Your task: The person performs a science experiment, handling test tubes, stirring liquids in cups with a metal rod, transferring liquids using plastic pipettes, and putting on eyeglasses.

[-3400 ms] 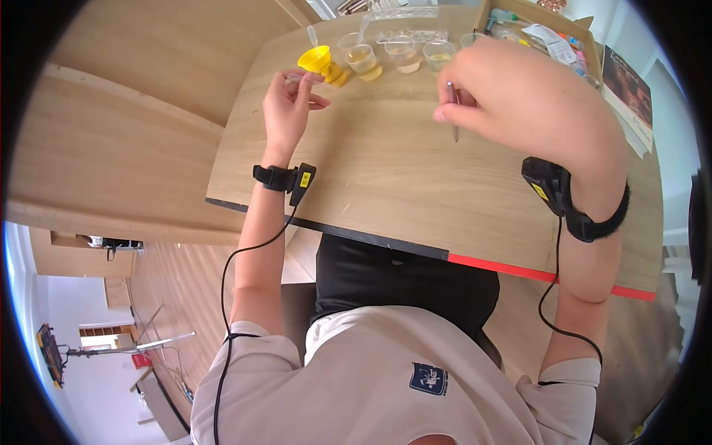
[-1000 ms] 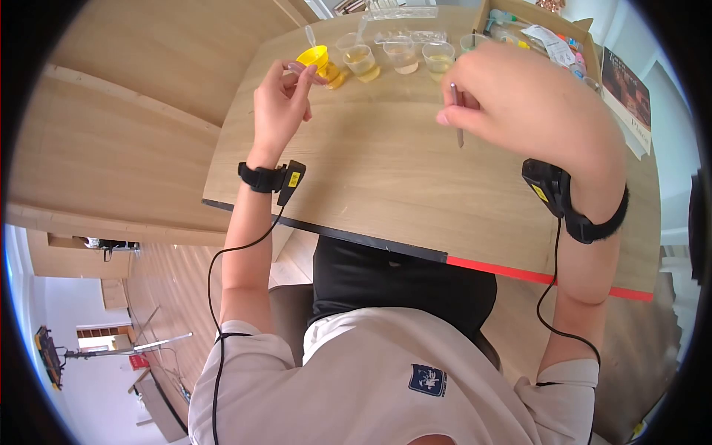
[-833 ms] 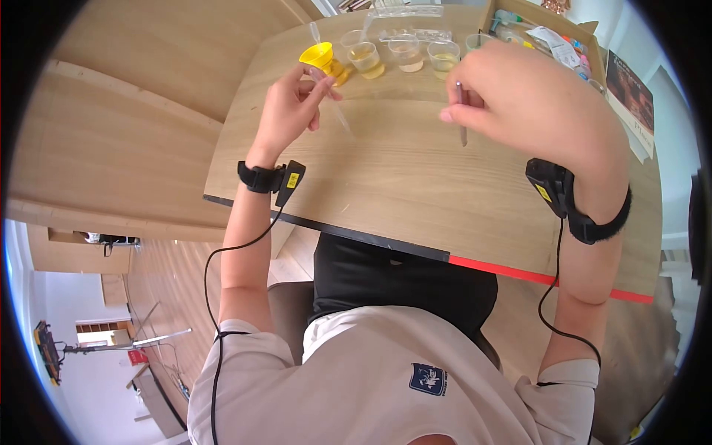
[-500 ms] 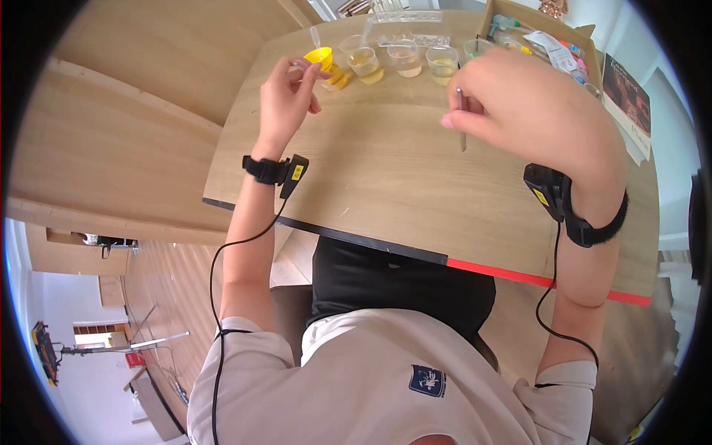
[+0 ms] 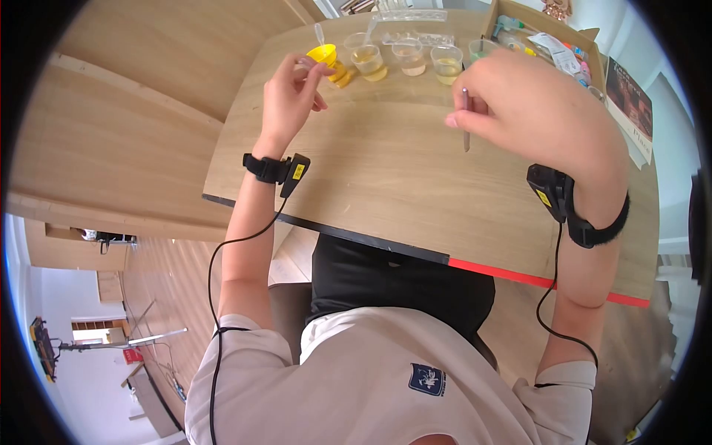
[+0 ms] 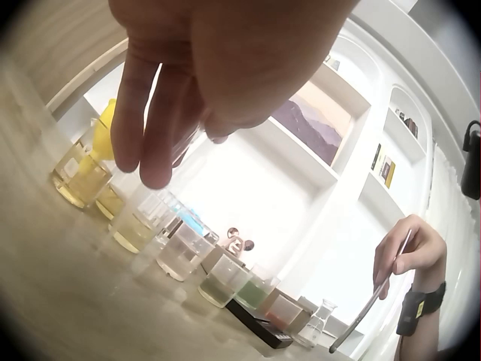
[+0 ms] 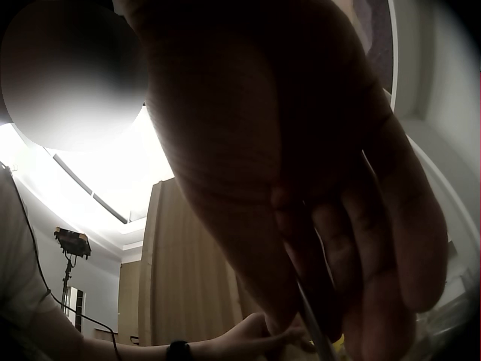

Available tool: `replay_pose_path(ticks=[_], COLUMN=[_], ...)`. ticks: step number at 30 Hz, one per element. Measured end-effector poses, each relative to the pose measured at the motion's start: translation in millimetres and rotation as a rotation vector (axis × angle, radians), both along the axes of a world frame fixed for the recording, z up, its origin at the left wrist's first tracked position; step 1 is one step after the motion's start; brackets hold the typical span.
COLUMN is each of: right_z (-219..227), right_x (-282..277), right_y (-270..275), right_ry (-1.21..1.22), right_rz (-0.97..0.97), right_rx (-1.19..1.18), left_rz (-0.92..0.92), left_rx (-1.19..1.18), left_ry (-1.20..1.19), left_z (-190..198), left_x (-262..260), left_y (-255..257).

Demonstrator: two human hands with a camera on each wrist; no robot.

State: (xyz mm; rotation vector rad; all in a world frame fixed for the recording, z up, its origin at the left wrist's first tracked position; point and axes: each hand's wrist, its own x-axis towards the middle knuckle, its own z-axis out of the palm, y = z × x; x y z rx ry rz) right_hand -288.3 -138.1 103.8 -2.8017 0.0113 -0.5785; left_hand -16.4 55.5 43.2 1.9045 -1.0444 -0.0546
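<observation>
I have my left hand's point(image 5: 288, 107) fingers pinching a clear dropper point(image 5: 304, 64) beside the far-left yellow funnel point(image 5: 322, 53); my right hand point(image 5: 523, 107) grips a slim metal rod point(image 5: 466, 137). Dropper handling, I judge, wants steadiness.

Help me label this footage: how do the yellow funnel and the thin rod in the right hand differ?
The yellow funnel flares into a wide mouth, while the thin rod is long and narrow.
The funnel is bright yellow; the rod is dull grey.
The funnel sits at a clear cup of yellow liquid, whereas the rod is held in the right hand.
Both look opaque.
</observation>
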Motion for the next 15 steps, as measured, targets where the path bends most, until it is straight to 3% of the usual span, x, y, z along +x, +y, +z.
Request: replay_pose_path(ticks=[4, 6, 12, 15], right_z=[1, -4, 2, 0], right_x=[0, 2, 2, 3], right_y=[-3, -4, 1, -1], right_ry=[0.041, 0.004, 0.061, 0.030], right_rz=[0.005, 0.015, -0.006, 0.004], right_rx=[0.010, 0.002, 0.005, 0.007], left_rz=[-0.076, -0.169, -0.058, -0.055], left_rx=[-0.009, 0.192, -0.123, 0.021], left_ry=[-0.007, 0.187, 0.023, 0.019], left_z=[10, 13, -4, -4], left_x=[0, -4, 5, 3], left_y=[10, 13, -1, -4])
